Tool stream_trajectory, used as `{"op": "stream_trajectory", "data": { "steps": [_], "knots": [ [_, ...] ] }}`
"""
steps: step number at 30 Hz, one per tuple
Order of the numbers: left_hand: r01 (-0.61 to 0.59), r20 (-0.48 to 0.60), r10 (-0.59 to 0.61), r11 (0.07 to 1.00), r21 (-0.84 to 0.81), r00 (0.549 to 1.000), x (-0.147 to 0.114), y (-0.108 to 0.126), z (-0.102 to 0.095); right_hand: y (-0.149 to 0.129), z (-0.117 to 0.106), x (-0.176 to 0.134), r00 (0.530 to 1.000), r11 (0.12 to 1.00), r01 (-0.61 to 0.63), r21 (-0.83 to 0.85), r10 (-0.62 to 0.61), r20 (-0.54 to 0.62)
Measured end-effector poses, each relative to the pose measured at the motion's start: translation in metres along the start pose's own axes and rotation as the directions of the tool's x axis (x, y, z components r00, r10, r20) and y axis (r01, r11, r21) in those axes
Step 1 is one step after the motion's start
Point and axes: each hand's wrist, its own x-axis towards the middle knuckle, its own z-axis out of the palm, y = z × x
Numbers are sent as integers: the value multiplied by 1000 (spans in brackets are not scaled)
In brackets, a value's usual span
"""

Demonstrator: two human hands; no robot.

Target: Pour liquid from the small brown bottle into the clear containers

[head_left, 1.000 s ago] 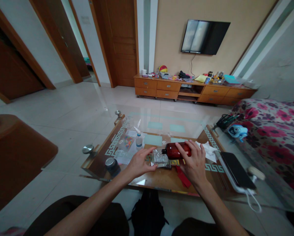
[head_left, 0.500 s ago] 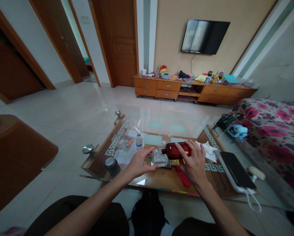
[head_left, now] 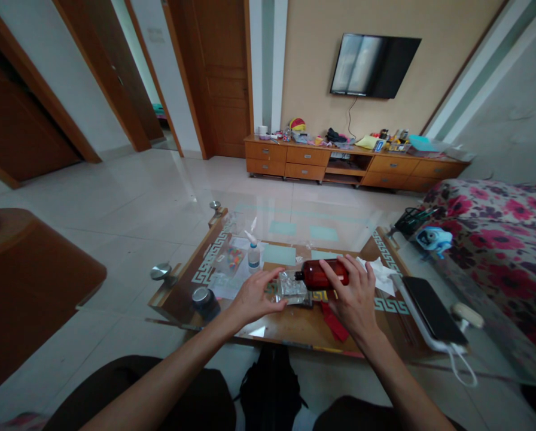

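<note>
My left hand (head_left: pixel 256 297) is closed around the left side of a clear glass container (head_left: pixel 292 287), thumb below and fingers above. From the right, my right hand (head_left: pixel 354 293) grips a dark red-brown bottle (head_left: pixel 315 275) tipped onto its side. Its black neck points left and lies at the glass container's upper right edge. Whether liquid is flowing between them I cannot tell. Left of my hands, a small bottle with a white nozzle (head_left: pixel 253 254) stands upright, and a dark jar with a silver lid (head_left: pixel 205 302) sits nearer to me.
The glass-topped table (head_left: pixel 286 335) bears a red cloth or packet (head_left: pixel 334 323), crumpled white tissue (head_left: pixel 380 275) and a black phone (head_left: pixel 433 308) with a white cable. A blue toy-like object (head_left: pixel 434 239) lies by the flowered sofa (head_left: pixel 492 221).
</note>
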Motion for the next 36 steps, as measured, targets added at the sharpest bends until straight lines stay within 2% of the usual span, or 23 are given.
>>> {"op": "stream_trajectory", "data": {
  "steps": [23, 36],
  "knots": [
    [8, -4, -8, 1000, -1, 1000, 0, 4, -2, 1, 0, 0, 1000, 1000, 4, 6, -4, 7],
    [-2, -8, 2, 1000, 5, 1000, 0, 1, -1, 1, 2, -1, 999, 998, -41, 39, 40, 27]
  ]
}}
